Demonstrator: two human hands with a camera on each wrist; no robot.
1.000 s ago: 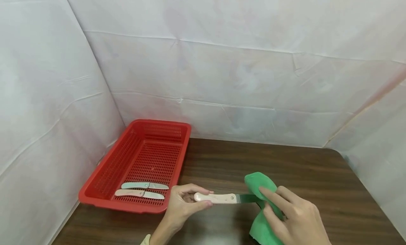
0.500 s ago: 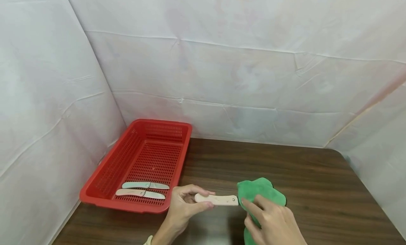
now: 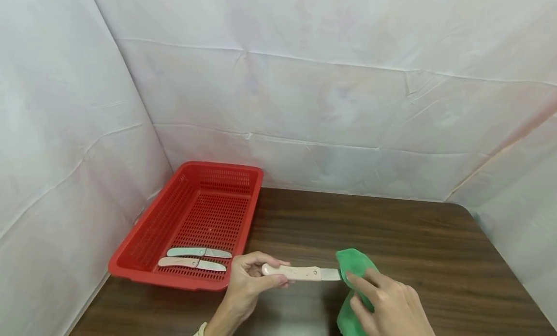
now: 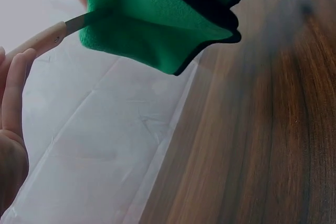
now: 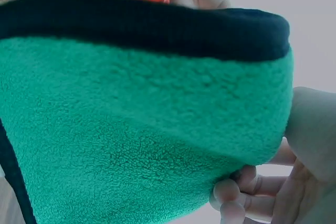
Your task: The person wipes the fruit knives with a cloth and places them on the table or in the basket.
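My left hand (image 3: 245, 283) grips the end of a knife's pale pink handle (image 3: 300, 273) between thumb and fingers. The knife (image 4: 52, 35) points to the right, its blade (image 3: 329, 274) bare near the handle and its tip hidden in a green cloth. With my right hand (image 3: 389, 297) I pinch the green cloth (image 3: 354, 263) around the outer end of the blade. Dark trim and a hanging loop edge the cloth in the left wrist view. The right wrist view is mostly filled by the cloth, with my right fingertips (image 5: 228, 190) at its lower edge.
To the left, a red perforated basket (image 3: 250, 215) stands on the dark wooden table (image 3: 370, 220). In its near end lie two knives side by side, one with a pale green handle (image 3: 184, 252), one with a pink handle (image 3: 177, 262). White sheeting (image 3: 304, 99) hangs behind and at both sides.
My right hand slid the cloth left along the blade up to the handle, then back right, baring part of the blade again. The left hand has kept its grip, shifting slightly left.
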